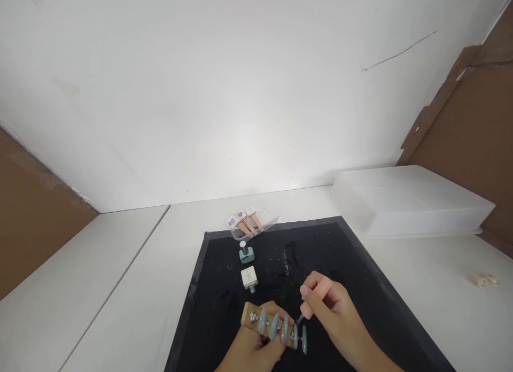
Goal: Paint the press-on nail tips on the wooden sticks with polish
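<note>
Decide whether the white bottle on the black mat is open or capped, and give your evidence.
Open. The white bottle shows a bare neck with no cap on it; the right hand holds a pink-handled brush.

Wooden strip [246, 314], light brown, rounded end, held in the left hand [256, 344], slopes down to the right; a row of five glossy grey-green nail tips [274, 326] stands along it on small metal posts (leftmost post bare). Brush [306, 309], chunky pale-pink handle, thin dark tip, pinched in the right hand [331, 310] and slanting down-left, tip by the strip's right-end nails, contact unclear.
</note>
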Demonstrator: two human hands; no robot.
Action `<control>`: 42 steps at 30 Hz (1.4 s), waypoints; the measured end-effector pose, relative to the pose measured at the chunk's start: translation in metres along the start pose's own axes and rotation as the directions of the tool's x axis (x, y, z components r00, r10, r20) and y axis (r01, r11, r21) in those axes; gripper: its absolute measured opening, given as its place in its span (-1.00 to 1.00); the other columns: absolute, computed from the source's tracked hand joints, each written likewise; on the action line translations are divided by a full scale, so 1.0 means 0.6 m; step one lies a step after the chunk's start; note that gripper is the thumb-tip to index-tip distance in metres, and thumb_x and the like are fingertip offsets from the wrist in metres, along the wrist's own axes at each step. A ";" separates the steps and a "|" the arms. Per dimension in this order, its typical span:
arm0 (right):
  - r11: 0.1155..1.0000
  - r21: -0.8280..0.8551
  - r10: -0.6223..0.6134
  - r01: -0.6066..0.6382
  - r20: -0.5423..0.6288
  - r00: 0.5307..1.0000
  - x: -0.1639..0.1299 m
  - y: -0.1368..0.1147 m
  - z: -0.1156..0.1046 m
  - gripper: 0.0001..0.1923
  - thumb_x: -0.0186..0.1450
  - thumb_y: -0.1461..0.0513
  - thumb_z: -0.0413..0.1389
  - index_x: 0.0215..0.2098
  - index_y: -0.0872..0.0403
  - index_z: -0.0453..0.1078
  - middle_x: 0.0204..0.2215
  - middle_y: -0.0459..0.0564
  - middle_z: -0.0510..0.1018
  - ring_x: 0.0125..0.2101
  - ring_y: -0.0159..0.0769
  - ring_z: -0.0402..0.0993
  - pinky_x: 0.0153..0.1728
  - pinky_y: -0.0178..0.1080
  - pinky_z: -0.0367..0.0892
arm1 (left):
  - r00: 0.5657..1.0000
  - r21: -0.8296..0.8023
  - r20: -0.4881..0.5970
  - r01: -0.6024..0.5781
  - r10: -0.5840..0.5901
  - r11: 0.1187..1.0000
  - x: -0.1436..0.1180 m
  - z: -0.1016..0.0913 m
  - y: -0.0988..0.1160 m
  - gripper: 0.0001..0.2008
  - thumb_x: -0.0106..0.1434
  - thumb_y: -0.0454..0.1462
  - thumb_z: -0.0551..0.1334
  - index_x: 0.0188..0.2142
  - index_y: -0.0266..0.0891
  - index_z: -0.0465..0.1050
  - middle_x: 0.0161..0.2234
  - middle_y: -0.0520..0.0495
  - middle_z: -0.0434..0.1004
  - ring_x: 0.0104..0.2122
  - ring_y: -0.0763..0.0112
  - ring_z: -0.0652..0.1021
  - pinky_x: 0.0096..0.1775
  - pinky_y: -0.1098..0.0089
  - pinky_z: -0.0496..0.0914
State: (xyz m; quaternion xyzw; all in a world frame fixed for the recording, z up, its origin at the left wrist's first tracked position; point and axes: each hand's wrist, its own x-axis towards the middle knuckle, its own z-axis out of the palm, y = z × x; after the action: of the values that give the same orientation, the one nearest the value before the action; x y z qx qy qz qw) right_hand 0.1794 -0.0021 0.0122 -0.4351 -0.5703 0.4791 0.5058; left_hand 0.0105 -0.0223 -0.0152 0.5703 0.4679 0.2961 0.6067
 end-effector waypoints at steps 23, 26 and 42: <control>0.989 -0.031 -0.146 0.145 -0.052 0.988 -0.001 0.017 0.003 -0.61 0.32 0.19 0.02 -0.66 0.07 0.16 -0.58 -0.13 0.31 -0.57 -0.40 0.29 -0.57 -0.36 0.20 | 0.996 -0.164 0.076 0.056 -0.044 0.985 0.004 -0.005 0.000 -0.54 0.05 0.09 0.21 -0.31 -0.26 0.41 -0.47 0.08 0.25 -0.55 0.59 0.29 -0.46 0.48 0.32; 0.982 0.020 -0.188 0.189 -0.066 0.980 -0.004 0.013 0.005 -0.64 0.33 0.18 0.02 -0.62 0.07 0.21 -0.54 -0.14 0.32 -0.57 -0.41 0.28 -0.56 -0.38 0.20 | 0.995 -0.157 0.079 0.064 -0.052 0.986 0.003 -0.007 0.003 -0.57 0.07 0.07 0.22 -0.31 -0.26 0.42 -0.47 0.08 0.25 -0.55 0.60 0.30 -0.44 0.48 0.32; 0.982 -0.036 -0.179 0.185 0.133 0.975 -0.009 -0.001 -0.012 -0.87 0.23 0.19 0.10 -0.45 0.07 0.37 -0.60 -0.13 0.37 -0.58 -0.36 0.29 -0.55 -0.35 0.23 | 0.994 -0.164 0.048 0.106 -0.100 0.981 0.010 -0.009 0.010 -0.52 0.04 0.07 0.24 -0.22 -0.27 0.41 -0.58 0.14 0.20 -0.58 0.57 0.30 -0.45 0.46 0.30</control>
State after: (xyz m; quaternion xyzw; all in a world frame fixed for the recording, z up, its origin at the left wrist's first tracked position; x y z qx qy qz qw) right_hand 0.1873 -0.0069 0.0120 -0.3611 -0.6505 0.4441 0.4992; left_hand 0.0093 -0.0135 -0.0103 0.4984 0.4583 0.2910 0.6759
